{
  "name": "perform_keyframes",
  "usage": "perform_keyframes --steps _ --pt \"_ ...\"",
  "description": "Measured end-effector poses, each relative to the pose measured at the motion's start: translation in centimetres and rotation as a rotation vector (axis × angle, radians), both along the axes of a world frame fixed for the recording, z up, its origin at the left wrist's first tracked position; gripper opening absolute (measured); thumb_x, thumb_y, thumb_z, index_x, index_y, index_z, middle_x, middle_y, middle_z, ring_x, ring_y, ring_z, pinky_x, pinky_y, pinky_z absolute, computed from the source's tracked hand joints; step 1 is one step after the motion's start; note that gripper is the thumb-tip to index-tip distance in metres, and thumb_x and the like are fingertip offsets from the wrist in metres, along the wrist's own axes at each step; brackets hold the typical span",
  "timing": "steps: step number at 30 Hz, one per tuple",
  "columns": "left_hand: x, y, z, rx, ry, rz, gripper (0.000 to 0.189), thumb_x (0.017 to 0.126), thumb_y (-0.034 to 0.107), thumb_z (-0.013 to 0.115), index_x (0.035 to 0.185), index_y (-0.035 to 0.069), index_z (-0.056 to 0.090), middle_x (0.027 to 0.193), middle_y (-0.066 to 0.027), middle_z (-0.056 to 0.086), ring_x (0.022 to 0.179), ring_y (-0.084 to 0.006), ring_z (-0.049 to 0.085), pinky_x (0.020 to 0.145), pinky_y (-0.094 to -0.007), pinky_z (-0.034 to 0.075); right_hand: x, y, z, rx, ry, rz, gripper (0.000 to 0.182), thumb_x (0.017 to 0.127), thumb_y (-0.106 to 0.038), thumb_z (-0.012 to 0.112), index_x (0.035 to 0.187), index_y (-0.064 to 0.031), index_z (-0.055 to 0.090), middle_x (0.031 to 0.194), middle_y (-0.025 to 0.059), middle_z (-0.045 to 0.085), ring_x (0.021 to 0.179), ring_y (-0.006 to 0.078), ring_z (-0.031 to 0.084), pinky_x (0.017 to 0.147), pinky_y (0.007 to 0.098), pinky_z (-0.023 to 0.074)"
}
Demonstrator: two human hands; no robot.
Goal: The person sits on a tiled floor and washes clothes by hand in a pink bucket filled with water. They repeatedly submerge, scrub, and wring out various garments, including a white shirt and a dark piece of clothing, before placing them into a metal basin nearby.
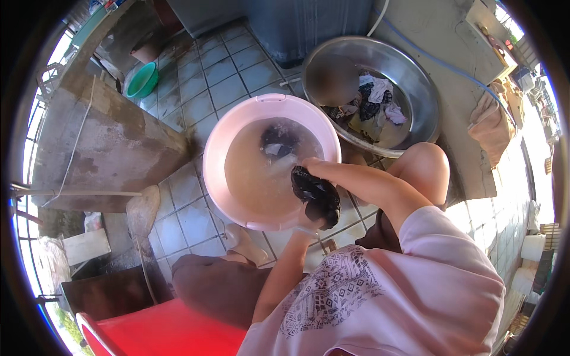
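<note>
A bunched, wet black cloth (314, 189) hangs between my two hands over the near right rim of a pink plastic basin (216, 153). My right hand (313, 164) grips its upper end, just inside the basin. At the lower end, by the rim, my left hand (310, 217) is closed around the fabric. Cloudy brownish water (249, 178) fills the lower part of the basin. Dark cloth (280, 138) lies partly under the water, with a pale patch on or beside it.
A wide steel basin (421, 95) with several crumpled garments (376, 100) stands at the right; part of it is blurred. A green basin (142, 81) rests on the tiled floor (187, 222) near a concrete block (107, 147). A red seat (173, 329) is lower left. A blue hose (441, 64) runs along the right.
</note>
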State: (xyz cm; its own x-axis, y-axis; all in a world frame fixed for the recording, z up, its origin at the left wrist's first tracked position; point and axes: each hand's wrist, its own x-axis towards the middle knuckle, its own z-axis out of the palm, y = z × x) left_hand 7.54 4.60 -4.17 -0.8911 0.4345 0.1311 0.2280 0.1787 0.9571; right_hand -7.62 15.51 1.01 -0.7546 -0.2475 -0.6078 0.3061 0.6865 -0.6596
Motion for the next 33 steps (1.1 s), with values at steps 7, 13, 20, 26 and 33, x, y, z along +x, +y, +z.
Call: perform_keyframes --steps 7,13,20,26,33 --pt "-10.6 9.0 19.3 0.324 -0.404 0.119 0.052 0.072 0.018 0.066 0.118 0.0 0.05 0.114 -0.0164 0.055 0.108 -0.021 0.052 0.087 -0.0324 0.044 -12.9 21.4 7.4 -0.233 0.059 -0.797 0.033 0.081 -0.032 0.06 0.088 0.0002 0.064 0.077 0.0126 0.064 0.061 0.0267 0.062 0.056 0.0396 0.0504" --pt "-9.8 8.6 19.6 0.619 -0.593 0.372 0.064 0.078 0.016 0.063 0.13 -0.007 0.034 0.131 -0.023 0.041 0.121 -0.028 0.04 0.098 -0.032 0.033 -14.5 32.4 18.5 1.164 0.771 -1.068 0.045 0.08 -0.031 0.052 0.117 -0.0045 0.054 0.121 0.0175 0.049 0.117 0.0335 0.045 0.094 0.0447 0.0391" --pt "-5.5 -1.2 3.7 0.686 -1.179 0.917 0.024 0.078 0.009 0.054 0.102 0.011 0.058 0.07 0.0022 0.049 0.06 -0.0081 0.046 0.052 -0.0249 0.038 -14.9 14.3 7.8 0.461 1.375 0.241 0.038 0.069 -0.001 0.054 0.107 -0.0015 0.052 0.109 0.0206 0.05 0.103 0.0358 0.049 0.088 0.0401 0.041" --pt "-7.0 -4.1 2.5 0.876 -1.169 0.934 0.017 0.079 0.01 0.056 0.096 0.008 0.054 0.074 -0.001 0.053 0.062 -0.0128 0.05 0.057 -0.0269 0.043 -13.0 -0.7 -3.5 0.46 0.799 0.825 0.042 0.077 -0.004 0.05 0.119 -0.0078 0.048 0.131 0.0142 0.042 0.121 0.0331 0.039 0.101 0.041 0.0329" --pt "-6.7 -3.6 2.7 0.926 -1.247 0.884 0.013 0.081 0.011 0.053 0.093 0.006 0.053 0.08 -0.0054 0.057 0.071 -0.0158 0.055 0.063 -0.0288 0.046 -8.9 0.0 -9.6 0.657 0.406 0.853 0.049 0.077 -0.014 0.055 0.126 -0.0097 0.047 0.121 0.0123 0.054 0.118 0.0269 0.046 0.096 0.0424 0.0375"
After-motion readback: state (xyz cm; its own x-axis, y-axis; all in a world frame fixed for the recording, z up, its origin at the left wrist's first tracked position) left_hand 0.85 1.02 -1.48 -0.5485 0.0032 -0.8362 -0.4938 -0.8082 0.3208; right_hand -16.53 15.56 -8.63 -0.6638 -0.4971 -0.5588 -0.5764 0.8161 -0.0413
